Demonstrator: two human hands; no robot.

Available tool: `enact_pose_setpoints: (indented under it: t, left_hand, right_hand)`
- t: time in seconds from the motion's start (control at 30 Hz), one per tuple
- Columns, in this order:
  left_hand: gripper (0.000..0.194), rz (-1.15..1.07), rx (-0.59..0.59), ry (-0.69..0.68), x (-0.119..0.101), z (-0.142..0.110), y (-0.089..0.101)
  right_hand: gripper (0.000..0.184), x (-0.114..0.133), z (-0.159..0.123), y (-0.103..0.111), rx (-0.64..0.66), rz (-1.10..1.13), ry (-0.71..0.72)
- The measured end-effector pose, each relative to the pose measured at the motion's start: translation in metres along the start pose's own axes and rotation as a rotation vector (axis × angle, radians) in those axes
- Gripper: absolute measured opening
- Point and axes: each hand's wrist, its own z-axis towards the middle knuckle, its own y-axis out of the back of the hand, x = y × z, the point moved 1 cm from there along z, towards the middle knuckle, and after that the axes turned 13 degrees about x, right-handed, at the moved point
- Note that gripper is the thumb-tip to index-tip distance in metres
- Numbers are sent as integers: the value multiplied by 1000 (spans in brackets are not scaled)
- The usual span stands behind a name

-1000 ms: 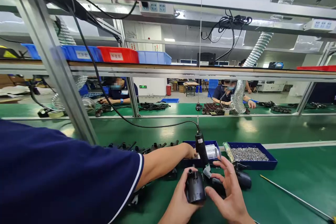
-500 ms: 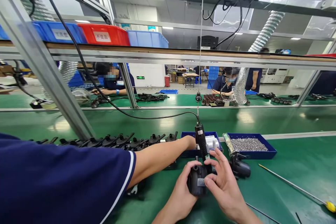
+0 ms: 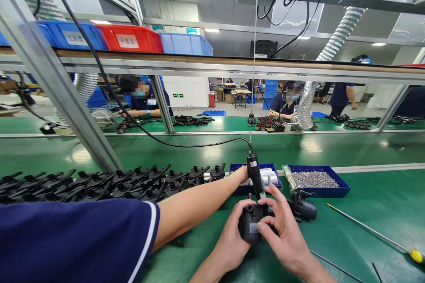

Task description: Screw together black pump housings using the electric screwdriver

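A black plastic housing (image 3: pixel 249 221), rounded with a small upright stub and a pale label on its side, sits between my hands above the green bench. My left hand (image 3: pixel 232 235) wraps around its left side. The thumb of my right hand (image 3: pixel 283 232) touches near the label, while its curled fingers rest by the right side. Just behind hangs a black electric screwdriver (image 3: pixel 254 171) on a cord; its lower tip is hidden, so contact with the housing cannot be made out. Another black housing (image 3: pixel 303 207) lies just beyond my right hand.
A co-worker's arm (image 3: pixel 199 208) reaches from the left into a blue tray (image 3: pixel 239 191). Another blue tray (image 3: pixel 327 192) holds many screws. Black parts (image 3: pixel 89 181) stand in rows at left. A long thin rod (image 3: pixel 368 232) with a yellow end lies right.
The co-worker's sleeve and arm have shifted left and lower, uncovering more rows of black parts. My hands keep nearly the same hold on the housing. The view has tilted slightly.
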Motion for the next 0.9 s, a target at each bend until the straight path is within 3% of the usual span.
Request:
enact_pose_setpoints:
  t: [0.57,0.77,0.9]
  left_hand:
    - [48,22,5,-57,-1,0,2]
    - [48,14,7,-60,-4,0,0]
    - [56,3,6,-38,-4,-1,-1]
  right_hand:
    - [61,2,-5,-5,-49,-265,134]
    - [66,7,-2,-1,-48,-56,-19]
    - [78,11,2,4,-59,225,-23]
